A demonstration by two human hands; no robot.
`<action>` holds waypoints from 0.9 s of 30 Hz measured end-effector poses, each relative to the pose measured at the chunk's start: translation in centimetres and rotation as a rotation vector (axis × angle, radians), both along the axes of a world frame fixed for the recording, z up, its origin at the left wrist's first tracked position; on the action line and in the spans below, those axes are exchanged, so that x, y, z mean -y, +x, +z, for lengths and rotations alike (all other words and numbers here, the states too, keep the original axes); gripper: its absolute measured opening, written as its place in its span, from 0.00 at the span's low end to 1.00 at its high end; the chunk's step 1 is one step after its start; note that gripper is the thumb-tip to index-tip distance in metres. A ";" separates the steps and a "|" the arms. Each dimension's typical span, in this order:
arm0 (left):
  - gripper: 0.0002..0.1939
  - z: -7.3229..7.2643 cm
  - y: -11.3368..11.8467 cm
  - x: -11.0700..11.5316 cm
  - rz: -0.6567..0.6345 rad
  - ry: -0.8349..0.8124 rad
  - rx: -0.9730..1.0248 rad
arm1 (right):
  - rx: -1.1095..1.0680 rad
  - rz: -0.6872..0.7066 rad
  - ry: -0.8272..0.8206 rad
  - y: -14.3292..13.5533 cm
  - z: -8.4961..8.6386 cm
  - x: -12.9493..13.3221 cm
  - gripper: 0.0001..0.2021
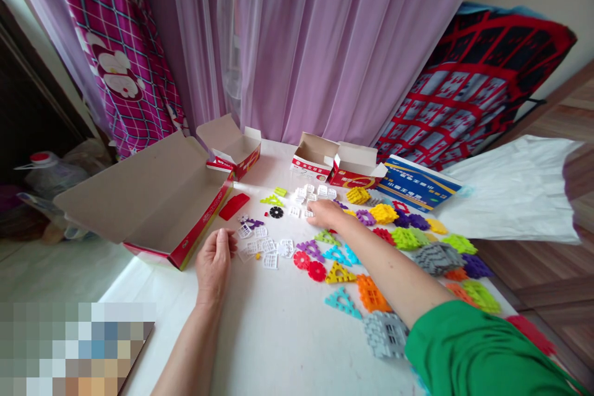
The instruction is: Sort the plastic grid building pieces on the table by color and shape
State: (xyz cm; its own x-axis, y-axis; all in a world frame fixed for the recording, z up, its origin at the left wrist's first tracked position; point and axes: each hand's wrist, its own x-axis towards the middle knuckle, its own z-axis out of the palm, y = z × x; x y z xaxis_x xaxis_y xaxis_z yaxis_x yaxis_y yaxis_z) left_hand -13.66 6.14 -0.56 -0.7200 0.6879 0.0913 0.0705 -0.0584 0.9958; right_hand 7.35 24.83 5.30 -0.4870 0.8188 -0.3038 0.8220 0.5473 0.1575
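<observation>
My left hand [216,263] rests on the white table beside a spread of small white lattice pieces [270,260]. Its fingers are curled together; whatever they hold, if anything, is hidden. My right hand [323,213] reaches to a second heap of white lattice pieces [322,190], its fingertips at the pieces' near edge and pressed together. Whether a piece is pinched there is too small to tell. Between the two groups lie a black round piece [276,212] and a light green triangle [271,200]. Red flower-shaped pieces [316,271] lie below my right hand.
A large open box [162,216] stands at the left, with smaller open boxes [248,151] [312,168] behind. Many coloured pieces, with a grey stack [385,335], lie under and around my right arm. A blue box [417,184] is at the back right.
</observation>
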 end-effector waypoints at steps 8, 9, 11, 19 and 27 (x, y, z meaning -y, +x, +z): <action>0.21 0.1 0.1 -0.1 -0.001 0.007 0.038 | -0.029 0.005 -0.058 0.6 0.2 0.3 0.22; 0.21 0.1 0.1 -0.1 0.000 0.006 0.041 | -0.031 -0.003 -0.061 0.6 0.4 0.4 0.23; 0.21 0.1 0.1 -0.2 0.001 0.005 0.044 | -0.048 -0.016 -0.036 0.4 1.0 1.1 0.25; 0.21 0.0 0.0 -0.1 0.007 0.009 0.038 | -0.244 0.381 -0.081 -1.7 2.0 6.7 0.15; 0.20 -0.1 0.0 -0.2 0.012 0.019 0.049 | -0.167 0.455 -0.078 -3.0 0.4 8.4 0.14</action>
